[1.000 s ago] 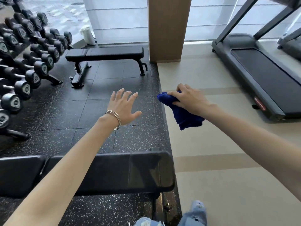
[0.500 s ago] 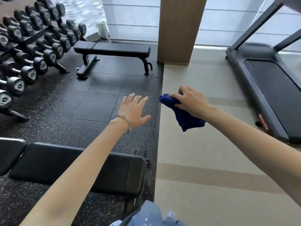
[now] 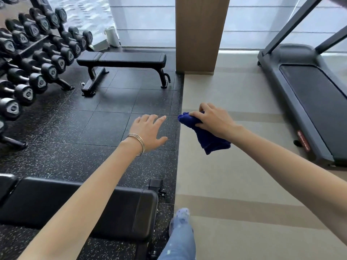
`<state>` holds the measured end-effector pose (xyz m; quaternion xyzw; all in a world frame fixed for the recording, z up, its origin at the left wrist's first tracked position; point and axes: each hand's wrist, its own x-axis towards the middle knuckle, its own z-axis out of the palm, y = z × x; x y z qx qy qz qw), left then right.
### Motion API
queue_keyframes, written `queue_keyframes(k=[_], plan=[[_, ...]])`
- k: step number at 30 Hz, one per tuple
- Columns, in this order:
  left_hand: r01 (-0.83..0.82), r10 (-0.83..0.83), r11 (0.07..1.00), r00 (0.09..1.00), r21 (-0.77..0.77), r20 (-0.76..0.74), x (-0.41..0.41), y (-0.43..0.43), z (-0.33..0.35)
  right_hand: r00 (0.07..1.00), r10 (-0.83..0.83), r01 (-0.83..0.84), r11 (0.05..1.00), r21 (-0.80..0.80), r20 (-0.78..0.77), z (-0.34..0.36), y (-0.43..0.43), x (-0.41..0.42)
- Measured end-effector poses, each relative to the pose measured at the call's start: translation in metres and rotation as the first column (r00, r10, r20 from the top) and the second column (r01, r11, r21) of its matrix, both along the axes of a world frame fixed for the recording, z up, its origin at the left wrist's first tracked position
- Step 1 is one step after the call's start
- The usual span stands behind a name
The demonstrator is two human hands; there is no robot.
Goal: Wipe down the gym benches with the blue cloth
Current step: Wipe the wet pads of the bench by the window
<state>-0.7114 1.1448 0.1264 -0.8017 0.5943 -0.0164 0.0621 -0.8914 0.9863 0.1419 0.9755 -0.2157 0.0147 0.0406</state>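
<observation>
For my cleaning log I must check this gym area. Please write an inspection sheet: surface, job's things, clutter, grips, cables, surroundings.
Surface: black rubber floor at left, beige floor at right.
Job's things: blue cloth, bunched; near bench under the left arm; far bench beside the wooden pillar.
Clutter: white roll by the window.
Grips: left hand open, empty; right hand holds the cloth.
Cables: nothing seen.
Surroundings: dumbbell rack, treadmill.
</observation>
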Motion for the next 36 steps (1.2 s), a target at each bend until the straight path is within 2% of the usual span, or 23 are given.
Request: queue_keyframes(k=[7,19,26,36], plan=[[-0.014,0.013,1.000,0.999,0.022,0.044,0.041,-0.079,-0.006,1.000,0.019,-0.020,1.000,-0.015,-0.019,-0.002,-0.077,0.041],[-0.068,0.069,0.997,0.997,-0.026,0.033,0.139,-0.216,0.022,0.997,0.073,-0.073,0.997,-0.025,-0.001,0.020,-0.214,0.149],[-0.118,0.118,0.993,0.993,-0.008,0.013,0.179,-0.280,0.011,0.994,0.111,-0.111,0.994,0.003,0.007,0.011,-0.287,0.189],[-0.171,0.171,0.985,0.985,0.001,0.006,0.220,-0.416,0.011,0.985,0.173,-0.173,0.985,-0.012,0.003,0.006,-0.443,0.247]])
